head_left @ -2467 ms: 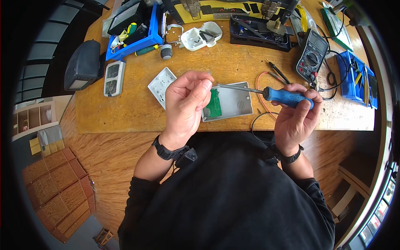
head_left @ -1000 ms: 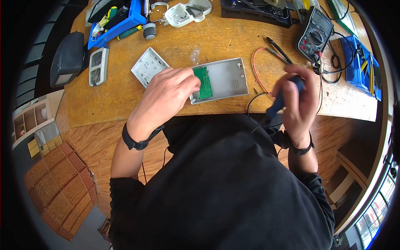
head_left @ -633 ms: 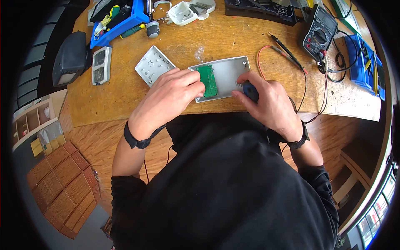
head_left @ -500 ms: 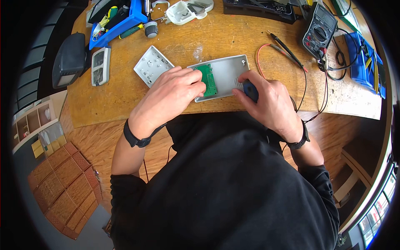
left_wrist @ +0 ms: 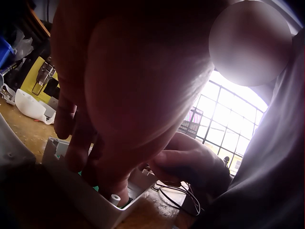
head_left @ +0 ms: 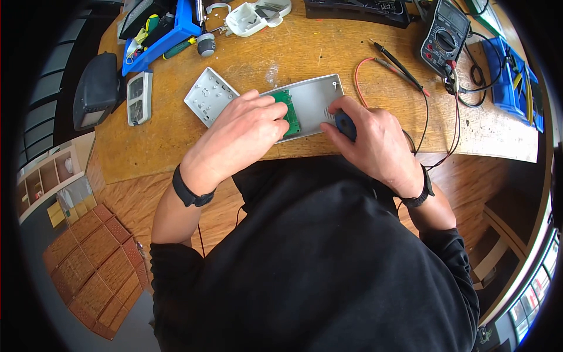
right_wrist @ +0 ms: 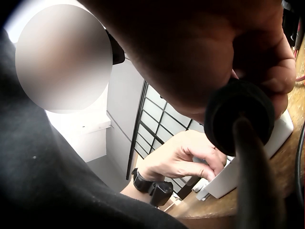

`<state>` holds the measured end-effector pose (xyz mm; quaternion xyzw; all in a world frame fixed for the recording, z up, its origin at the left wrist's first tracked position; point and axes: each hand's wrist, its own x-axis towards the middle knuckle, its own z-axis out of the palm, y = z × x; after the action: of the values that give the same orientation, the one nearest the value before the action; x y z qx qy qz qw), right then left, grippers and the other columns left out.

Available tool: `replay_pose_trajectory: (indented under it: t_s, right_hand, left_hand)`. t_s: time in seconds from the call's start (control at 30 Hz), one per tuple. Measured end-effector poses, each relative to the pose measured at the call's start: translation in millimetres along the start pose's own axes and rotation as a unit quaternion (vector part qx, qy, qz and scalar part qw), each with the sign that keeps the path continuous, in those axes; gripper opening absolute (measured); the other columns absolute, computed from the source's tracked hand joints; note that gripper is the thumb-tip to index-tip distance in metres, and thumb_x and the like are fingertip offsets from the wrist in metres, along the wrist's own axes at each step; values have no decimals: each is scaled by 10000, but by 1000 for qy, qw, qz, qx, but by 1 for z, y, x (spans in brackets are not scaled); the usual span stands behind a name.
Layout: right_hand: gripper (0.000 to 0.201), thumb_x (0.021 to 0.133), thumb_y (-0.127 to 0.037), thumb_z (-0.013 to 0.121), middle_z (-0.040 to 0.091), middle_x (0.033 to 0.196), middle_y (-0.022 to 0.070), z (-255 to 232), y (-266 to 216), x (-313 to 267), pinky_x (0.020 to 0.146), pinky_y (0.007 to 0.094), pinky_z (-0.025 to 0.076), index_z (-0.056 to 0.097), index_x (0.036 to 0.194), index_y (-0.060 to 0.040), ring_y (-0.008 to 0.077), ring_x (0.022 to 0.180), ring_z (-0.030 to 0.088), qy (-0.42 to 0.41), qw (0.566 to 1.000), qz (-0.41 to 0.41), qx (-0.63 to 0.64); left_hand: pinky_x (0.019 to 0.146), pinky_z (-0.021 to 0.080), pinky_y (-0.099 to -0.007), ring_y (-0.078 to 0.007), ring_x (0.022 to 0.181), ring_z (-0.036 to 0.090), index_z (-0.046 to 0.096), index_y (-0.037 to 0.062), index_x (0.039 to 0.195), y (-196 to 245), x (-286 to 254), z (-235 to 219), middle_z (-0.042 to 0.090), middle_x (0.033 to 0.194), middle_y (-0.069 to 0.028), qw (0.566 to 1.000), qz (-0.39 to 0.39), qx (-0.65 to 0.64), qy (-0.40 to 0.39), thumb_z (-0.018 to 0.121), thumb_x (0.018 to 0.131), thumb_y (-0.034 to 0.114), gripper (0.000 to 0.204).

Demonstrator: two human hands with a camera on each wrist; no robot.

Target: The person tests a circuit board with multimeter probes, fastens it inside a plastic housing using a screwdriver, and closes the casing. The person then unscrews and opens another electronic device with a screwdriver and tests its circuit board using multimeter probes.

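Observation:
In the head view my left hand [head_left: 240,132] reaches over the left end of a grey plastic housing [head_left: 314,100]. Its fingers curl down onto the green circuit board [head_left: 288,111] inside and hide the board's left part. The left wrist view shows those fingers inside the wall beside a white post [left_wrist: 115,199]; the fingertips' contact is partly hidden. My right hand [head_left: 378,141] grips the blue screwdriver [head_left: 345,125] at the housing's right end, thumb and index finger close to the near wall. In the right wrist view the screwdriver's shaft [right_wrist: 252,176] points back toward the camera.
A light grey cover [head_left: 209,97] lies left of the housing. Farther back are a white case [head_left: 249,20], a blue tool bin [head_left: 186,26] and a multimeter [head_left: 443,41]. Test leads [head_left: 404,67] curl over the wooden bench [head_left: 146,155] on the right.
Both hands were raised together at the screwdriver tip; they came down to the housing, left hand first. The screwdriver turned in the right hand. Over the last half second the hands barely shifted.

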<state>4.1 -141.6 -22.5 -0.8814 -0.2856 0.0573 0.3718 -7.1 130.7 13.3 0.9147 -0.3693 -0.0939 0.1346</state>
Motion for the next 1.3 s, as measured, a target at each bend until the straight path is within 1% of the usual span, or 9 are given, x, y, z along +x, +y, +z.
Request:
replay_pose_trajectory:
  t_s: [0.37,0.67,0.73,0.77,0.83,1.07,1.17,1.27,1.3]
  right_hand:
    - [282,990,-260,821,724,700,124,-3,-4,2,587,462,597,645,1039,-45,378,652,742,-1,1000,7,-24]
    - [293,991,-267,818,724,701,128,0,-4,0,585,469,593,631,1023,-43,380,654,740,2,1000,8,-20]
    - [274,1000,-279,819,688,664,176,0,-4,0,602,477,577,701,1120,-63,404,655,735,0,1000,15,-21]
    - [274,1000,-279,819,688,664,176,-1,-5,1,602,477,577,701,1120,-63,404,655,735,-1,1000,14,-21]
    - [285,988,-264,819,730,709,128,-1,-6,1,588,470,597,638,1019,-46,379,658,743,2,1000,7,-29]
    - [276,982,-259,825,735,710,131,0,-5,1,594,469,604,653,1033,-48,383,664,750,5,1000,6,-29]
    - [286,982,-269,829,729,698,129,0,-4,0,599,466,609,662,1049,-47,389,669,753,12,1000,5,-24]
    - [311,991,-286,841,735,728,144,-4,-8,-1,611,458,601,672,1083,-42,386,692,761,35,999,19,-4]
    - [328,987,-290,854,740,753,154,-10,-10,-1,614,451,593,675,1101,-40,386,700,761,58,998,29,25]
  left_hand:
    - [835,493,-379,-244,909,674,723,64,777,-7,4,1,638,823,-52,999,28,-9,-17,730,843,105,78]
    - [820,486,-384,-243,911,686,730,71,766,-4,5,0,647,818,-47,999,22,5,-22,734,839,128,92]
    - [811,486,-387,-247,901,688,731,69,758,-5,5,0,649,815,-48,999,26,2,-18,750,834,133,101]
    - [811,486,-387,-247,901,688,731,69,758,-5,6,1,649,815,-48,1000,25,2,-17,750,834,133,101]
    - [800,487,-385,-249,889,688,732,68,758,-4,6,2,649,814,-52,1000,19,-11,-7,772,827,138,106]
    - [798,501,-394,-262,877,681,740,49,774,-5,5,4,647,816,-66,1000,7,-13,1,822,798,127,116]
    - [800,503,-403,-281,865,672,743,33,811,-7,1,5,658,836,-73,1000,7,-27,13,836,799,102,116]
    - [814,522,-433,-300,880,670,758,23,878,-7,-6,6,680,886,-85,998,-5,-42,51,837,832,81,108]
    - [831,538,-439,-309,917,681,767,20,932,-5,-10,8,698,942,-91,993,-26,-46,106,864,826,97,163]
